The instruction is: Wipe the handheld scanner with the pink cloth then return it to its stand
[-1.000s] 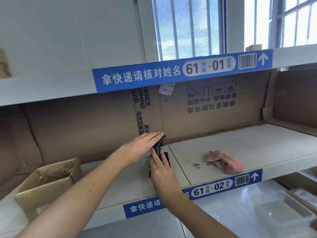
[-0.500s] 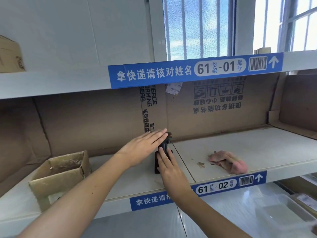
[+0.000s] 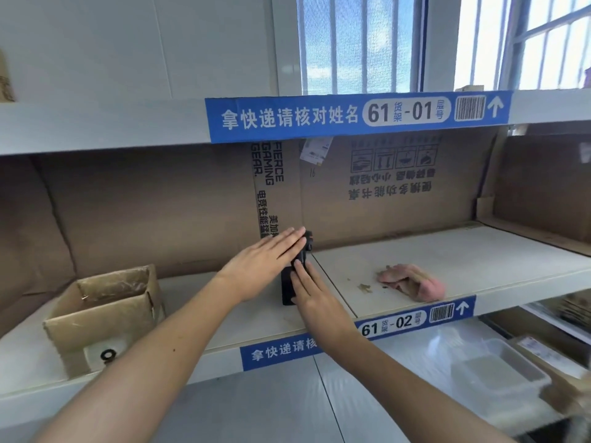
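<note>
The black handheld scanner [image 3: 307, 243] stands upright in its black stand [image 3: 285, 292] on the middle shelf [image 3: 447, 251], mostly hidden by my hands. My left hand [image 3: 265, 263] wraps the scanner's head from the left, fingers straight and together, thumb hidden. My right hand [image 3: 316, 302] comes from the front, its straight fingers resting on the scanner's handle and the stand. The pink cloth [image 3: 412, 281] lies crumpled on the shelf to the right, a hand's width from my right hand, untouched.
An open cardboard box [image 3: 105, 314] sits on the same shelf at the left. Flat cardboard lines the back wall. Small crumbs [image 3: 364, 287] lie between stand and cloth. A clear plastic container [image 3: 499, 375] rests on the shelf below right. The upper shelf hangs low overhead.
Both hands stay at the scanner and stand. My left fingers have flattened over the scanner's head. My head has turned a little, shifting the whole scene right in view. The cloth has not moved.
</note>
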A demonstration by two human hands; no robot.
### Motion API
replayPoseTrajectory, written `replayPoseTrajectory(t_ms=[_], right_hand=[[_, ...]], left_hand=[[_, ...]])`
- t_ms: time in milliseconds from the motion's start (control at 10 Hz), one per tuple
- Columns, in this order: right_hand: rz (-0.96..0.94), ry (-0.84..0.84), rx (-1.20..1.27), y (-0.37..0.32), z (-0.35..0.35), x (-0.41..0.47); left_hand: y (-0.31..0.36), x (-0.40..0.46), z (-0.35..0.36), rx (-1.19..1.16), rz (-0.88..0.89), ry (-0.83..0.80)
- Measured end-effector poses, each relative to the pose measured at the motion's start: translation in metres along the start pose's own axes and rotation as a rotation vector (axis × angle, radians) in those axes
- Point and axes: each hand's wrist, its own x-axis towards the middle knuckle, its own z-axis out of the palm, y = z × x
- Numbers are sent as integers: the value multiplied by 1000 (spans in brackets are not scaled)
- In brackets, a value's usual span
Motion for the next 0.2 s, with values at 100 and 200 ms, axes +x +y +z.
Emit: replayPoseTrajectory(t_ms=[100, 200], right_hand=[[14, 67, -23, -2, -5, -6], [28, 113, -11, 3, -12, -11]], left_hand=[[7, -6, -8, -1, -13, 15], [11, -12, -20, 24, -55, -2]])
